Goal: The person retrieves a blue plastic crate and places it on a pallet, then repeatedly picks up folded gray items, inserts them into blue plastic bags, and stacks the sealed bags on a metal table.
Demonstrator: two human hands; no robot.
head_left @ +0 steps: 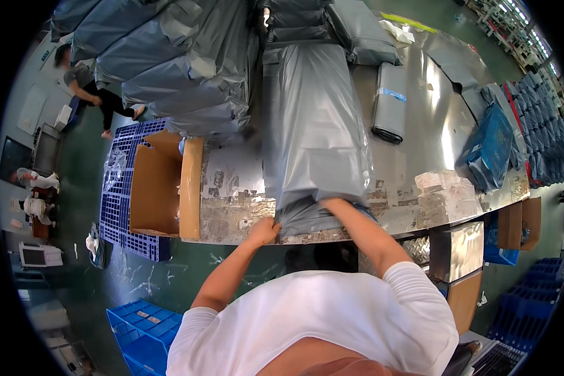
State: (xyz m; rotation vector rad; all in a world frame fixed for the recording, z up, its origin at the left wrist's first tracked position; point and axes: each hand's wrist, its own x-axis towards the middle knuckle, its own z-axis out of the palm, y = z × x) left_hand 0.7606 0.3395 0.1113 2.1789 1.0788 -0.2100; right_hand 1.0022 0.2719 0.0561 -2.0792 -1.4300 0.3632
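A long, full grey plastic mailing bag (323, 119) lies lengthwise on the metal-topped table (235, 185) in front of me. Its near end, loose and creased, reaches almost to the table's front edge. My left hand (264, 232) is closed on the left corner of that end. At the fold of the same end lies my right hand (338, 207), its fingers blurred and partly hidden by the plastic. To the right of the bag is a folded grey stack of plastic bags (390, 103) with a blue band around it.
Full grey bags (175, 69) are piled high at the far left. An open cardboard box (156, 188) stands on a blue pallet (116, 182) left of the table. A blue package (492, 147) sits on the right. Behind-left, a person (84, 88) is walking.
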